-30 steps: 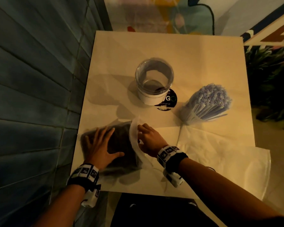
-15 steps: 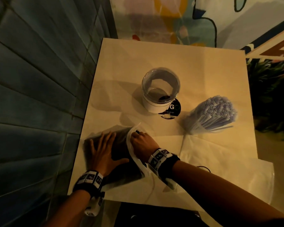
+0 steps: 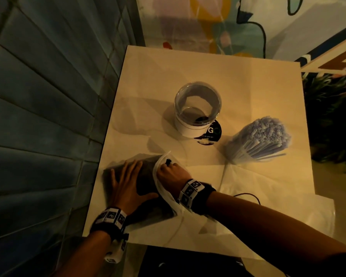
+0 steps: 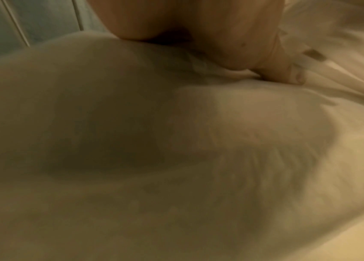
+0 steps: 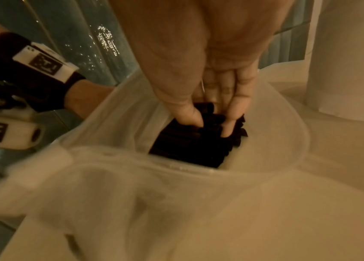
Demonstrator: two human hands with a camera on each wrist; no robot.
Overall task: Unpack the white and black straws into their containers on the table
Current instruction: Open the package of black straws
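A translucent plastic bag (image 3: 128,216) of black straws (image 5: 194,148) lies at the table's near left. My left hand (image 3: 128,180) presses flat on top of it, fingers spread; in the left wrist view its thumb (image 4: 292,77) rests on the bag (image 4: 176,141). My right hand (image 3: 170,172) reaches into the bag's open mouth, where thumb and fingers (image 5: 210,127) pinch the straw ends. A clear container with a white band (image 3: 198,110) stands open mid-table. A bundle of white straws (image 3: 262,140) stands to its right, in a clear holder.
A black round disc (image 3: 210,134) lies under the clear container's near side. An empty white plastic bag (image 3: 278,196) is spread over the table's right front, with a thin black cord (image 3: 248,195) on it. A tiled wall (image 3: 48,116) runs along the left; a plant (image 3: 332,116) stands right.
My right hand has moved left into the bag's mouth and closed on the black straw ends. The left hand still lies flat on the bag. The head view has shifted.
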